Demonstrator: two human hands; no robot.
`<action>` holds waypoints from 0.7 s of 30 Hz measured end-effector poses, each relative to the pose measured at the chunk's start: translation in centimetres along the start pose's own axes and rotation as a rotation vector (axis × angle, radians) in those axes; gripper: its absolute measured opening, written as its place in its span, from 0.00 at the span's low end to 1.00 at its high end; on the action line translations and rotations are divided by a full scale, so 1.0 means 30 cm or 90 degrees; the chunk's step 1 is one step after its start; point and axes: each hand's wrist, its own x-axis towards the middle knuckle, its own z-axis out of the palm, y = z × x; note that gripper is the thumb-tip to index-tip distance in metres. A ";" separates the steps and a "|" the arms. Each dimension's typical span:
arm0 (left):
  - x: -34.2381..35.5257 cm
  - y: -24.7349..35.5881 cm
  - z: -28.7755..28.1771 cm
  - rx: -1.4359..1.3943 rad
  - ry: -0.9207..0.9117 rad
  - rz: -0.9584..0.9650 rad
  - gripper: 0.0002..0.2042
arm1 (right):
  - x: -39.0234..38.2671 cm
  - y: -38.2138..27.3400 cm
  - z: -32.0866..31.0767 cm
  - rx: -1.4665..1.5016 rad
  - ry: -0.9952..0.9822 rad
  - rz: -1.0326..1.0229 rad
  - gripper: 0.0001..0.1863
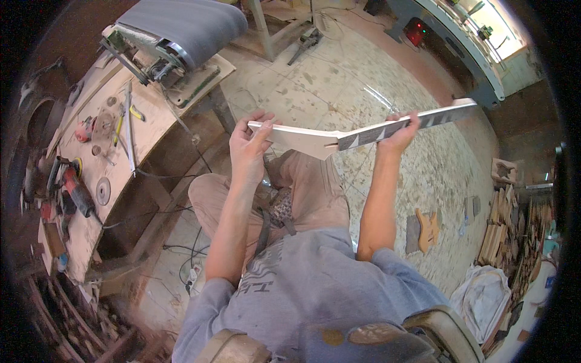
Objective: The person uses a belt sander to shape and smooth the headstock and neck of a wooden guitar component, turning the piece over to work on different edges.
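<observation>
A guitar neck is held up in front of me, over my lap, with both hands. My left hand is closed round the end of its pale, angled headstock, thumb on the near side. Further right, my right hand grips the neck along the dark fretboard, which carries light triangular inlays. The neck's far end sticks out past my right hand and rises slightly to the right. Part of the fretboard is hidden behind my right fingers.
At left stands a wooden workbench with a belt sander, a red angle grinder and a round disc. Cables lie by my left knee. On the floor at right are a guitar-body-shaped board, stacked wood offcuts and a white sack.
</observation>
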 end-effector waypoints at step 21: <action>0.032 0.032 0.057 -0.191 -0.052 0.133 0.31 | -0.246 -0.310 0.142 0.102 -0.414 -0.128 0.57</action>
